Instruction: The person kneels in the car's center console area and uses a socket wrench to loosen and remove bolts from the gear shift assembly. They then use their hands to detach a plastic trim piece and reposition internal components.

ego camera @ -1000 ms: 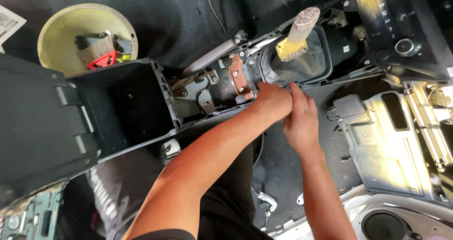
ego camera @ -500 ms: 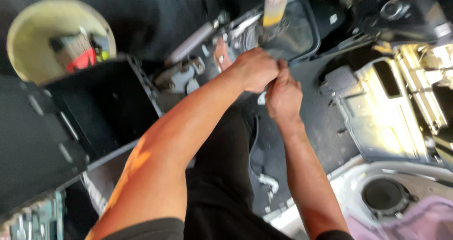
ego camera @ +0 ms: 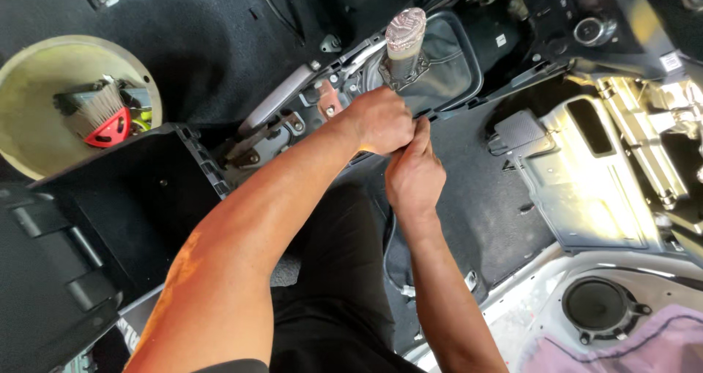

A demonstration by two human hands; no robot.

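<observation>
Both my hands meet at the edge of a stripped car's centre console, just below the gear lever (ego camera: 405, 39) and its black boot (ego camera: 447, 61). My left hand (ego camera: 382, 120) is curled into a fist over the console frame (ego camera: 293, 124). My right hand (ego camera: 415, 174) presses up against it from below, fingers pointing upward. What the fingers grip between them is hidden. A grey handbrake lever (ego camera: 274, 98) lies to the left of my left hand.
An open black console storage box (ego camera: 139, 197) sits at the left. A round cream bowl (ego camera: 44, 116) holds a brush and a red tool. A bare silver panel (ego camera: 586, 175) and a door speaker (ego camera: 597, 303) are at the right.
The view has shifted back and steadied. My hands have stayed together at the console edge under the gear lever, the right hand's fingers now pointing up against the left fist.
</observation>
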